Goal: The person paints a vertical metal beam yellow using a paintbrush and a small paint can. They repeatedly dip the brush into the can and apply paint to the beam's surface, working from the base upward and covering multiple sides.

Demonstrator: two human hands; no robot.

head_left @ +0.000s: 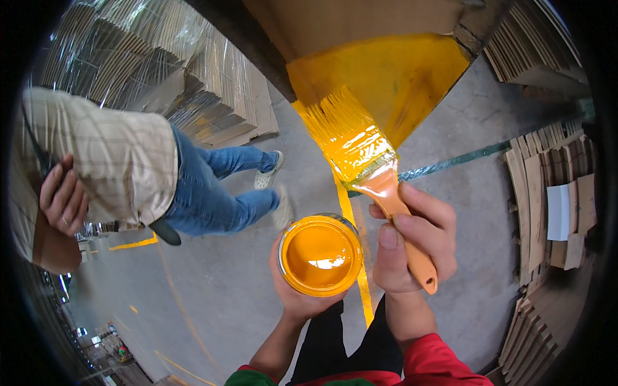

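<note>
Apart — brush point(370, 161) and can rim point(283, 260)

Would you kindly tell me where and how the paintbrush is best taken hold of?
Probably by the lower part of its orange handle, coming from the lower right, as the right hand does. The handle is slim, looks mostly clean and slants down to the right, toward the wearer, while the bristles at the far end are coated in glossy, wet-looking yellow.
</note>
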